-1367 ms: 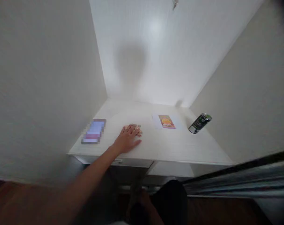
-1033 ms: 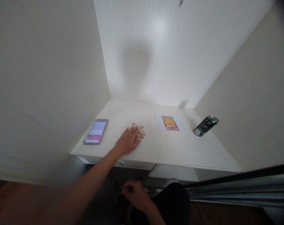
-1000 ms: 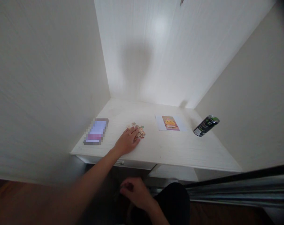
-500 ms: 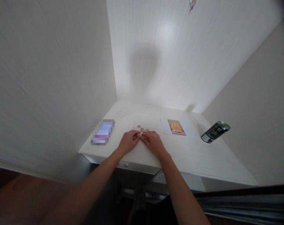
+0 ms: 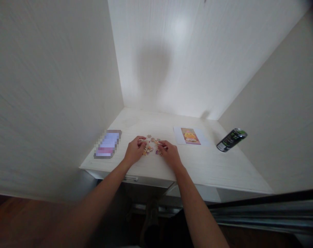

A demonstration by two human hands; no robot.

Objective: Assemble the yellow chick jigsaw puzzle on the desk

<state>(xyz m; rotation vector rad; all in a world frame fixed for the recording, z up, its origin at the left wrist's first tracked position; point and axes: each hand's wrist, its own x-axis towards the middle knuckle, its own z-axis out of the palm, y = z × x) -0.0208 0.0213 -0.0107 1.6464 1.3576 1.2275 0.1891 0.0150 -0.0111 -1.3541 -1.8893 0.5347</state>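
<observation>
A small heap of jigsaw pieces (image 5: pixel 150 146) lies near the front of a white desk (image 5: pixel 210 165). My left hand (image 5: pixel 133 151) rests at the heap's left side, fingers curled onto the pieces. On the heap's right side sits my right hand (image 5: pixel 169 154), its fingers also bent down on the pieces. Whether either hand pinches a single piece is too small to tell. The two hands are a short gap apart with pieces between them.
A blurred phone (image 5: pixel 107 144) lies at the desk's left. A sheet with a picture of a yellow figure (image 5: pixel 189 135) lies to the right, and a dark can with green markings (image 5: pixel 231 140) stands beyond it. Walls close in on three sides.
My right hand came up from below the desk edge and landed on the pieces beside the left hand. The hands have since drawn slightly apart, spreading the heap.
</observation>
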